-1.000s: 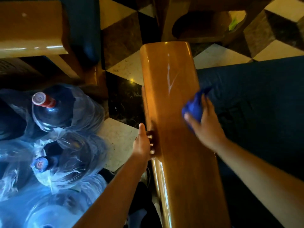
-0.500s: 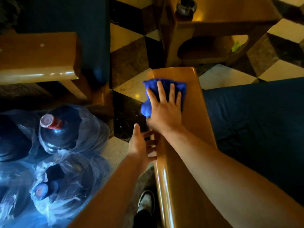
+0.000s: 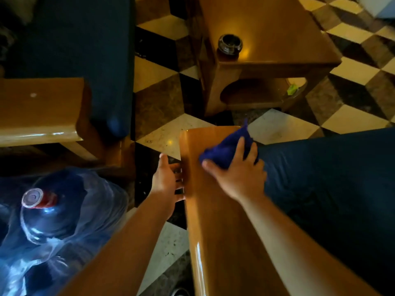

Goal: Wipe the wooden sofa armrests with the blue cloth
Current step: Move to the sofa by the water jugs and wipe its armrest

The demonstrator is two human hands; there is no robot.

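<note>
A glossy wooden sofa armrest (image 3: 215, 227) runs from the bottom centre up to the middle of the view. My right hand (image 3: 239, 176) presses the bunched blue cloth (image 3: 226, 149) against the armrest's far right corner, next to the dark blue seat cushion (image 3: 331, 189). My left hand (image 3: 168, 180) rests flat against the armrest's left side face, fingers spread and touching the wood, holding nothing.
A second wooden armrest (image 3: 40, 110) and dark cushion (image 3: 85, 54) lie at the left. Plastic-wrapped water bottles (image 3: 49, 214) stand at the lower left. A wooden side table (image 3: 284, 45) with a dark ashtray (image 3: 229, 44) stands beyond, on a chequered tile floor (image 3: 162, 103).
My right hand has slid the cloth from the armrest's far left corner across to its far right corner and bunched it. The view has tilted up, showing more of the side table.
</note>
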